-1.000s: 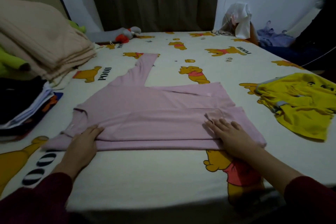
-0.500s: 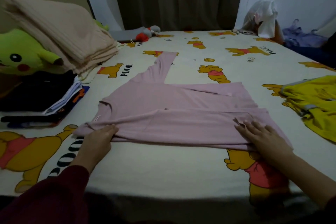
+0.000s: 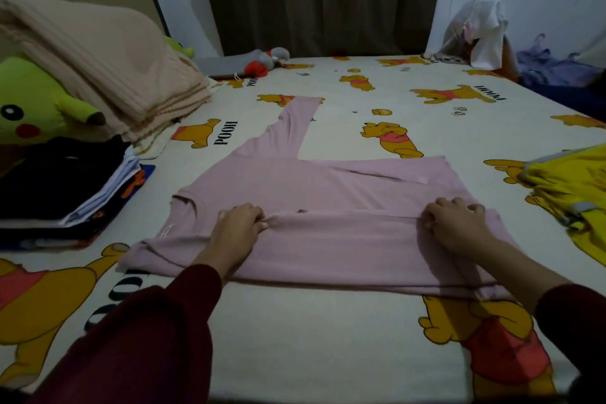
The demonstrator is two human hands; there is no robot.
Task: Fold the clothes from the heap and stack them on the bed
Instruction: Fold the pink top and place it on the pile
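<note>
Pink top lies flat mid-bed, one sleeve sticking out toward the far side. We've got both hands curled on a raised ridge of fabric across its middle: left hand near the collar end, right hand near the hem end. Risks: thin knit likely slips if we grip unevenly, so the fold goes skewed; the loose sleeve may drag and bunch underneath. Folded stack sits well apart at left, yellow garment at right.
</note>
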